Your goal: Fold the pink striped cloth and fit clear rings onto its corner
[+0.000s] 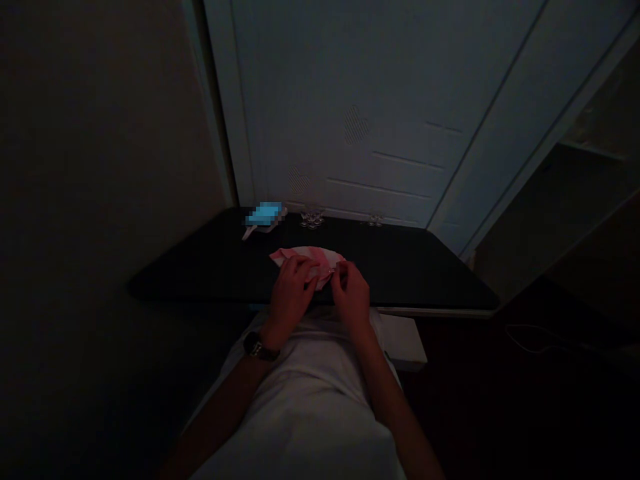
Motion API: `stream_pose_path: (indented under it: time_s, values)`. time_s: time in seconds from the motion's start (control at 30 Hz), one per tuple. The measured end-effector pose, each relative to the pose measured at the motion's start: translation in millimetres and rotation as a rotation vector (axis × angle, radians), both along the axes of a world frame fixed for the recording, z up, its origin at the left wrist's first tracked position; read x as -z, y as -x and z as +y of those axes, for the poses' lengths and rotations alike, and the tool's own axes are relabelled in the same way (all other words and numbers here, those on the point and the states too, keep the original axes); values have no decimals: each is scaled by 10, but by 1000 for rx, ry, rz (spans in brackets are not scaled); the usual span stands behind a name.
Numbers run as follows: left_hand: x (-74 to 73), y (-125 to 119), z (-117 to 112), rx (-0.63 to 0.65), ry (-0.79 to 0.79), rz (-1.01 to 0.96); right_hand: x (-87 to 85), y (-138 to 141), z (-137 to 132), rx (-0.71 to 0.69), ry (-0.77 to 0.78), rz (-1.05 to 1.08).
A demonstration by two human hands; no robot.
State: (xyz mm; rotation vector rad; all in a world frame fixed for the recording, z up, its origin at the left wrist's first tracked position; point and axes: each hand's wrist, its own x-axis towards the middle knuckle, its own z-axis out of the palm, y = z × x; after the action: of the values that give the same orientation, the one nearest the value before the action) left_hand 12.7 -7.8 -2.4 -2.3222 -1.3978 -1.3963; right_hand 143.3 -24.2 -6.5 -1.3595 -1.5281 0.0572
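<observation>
A pink and white folded cloth (310, 256) lies near the front edge of a black table (410, 273) in dim light. My left hand (291, 288), with a watch on its wrist, rests on the cloth's near side with its fingers curled onto the fabric. My right hand (351, 292) pinches the cloth's right edge between fingertips. Both hands touch the cloth close together.
A blurred blue object (265, 215) lies at the table's back left. Small clear glass items (312, 219) stand at the back by a white panelled door (380, 133). A wall is on the left; dark shelving (590, 200) on the right.
</observation>
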Motion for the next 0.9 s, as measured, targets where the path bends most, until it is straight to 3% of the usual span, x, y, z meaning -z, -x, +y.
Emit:
stream_pose_path:
  time_s: [0.9]
  values:
    - [3, 1, -4, -1, 14, -9, -12, 4, -7, 3, 56, -2]
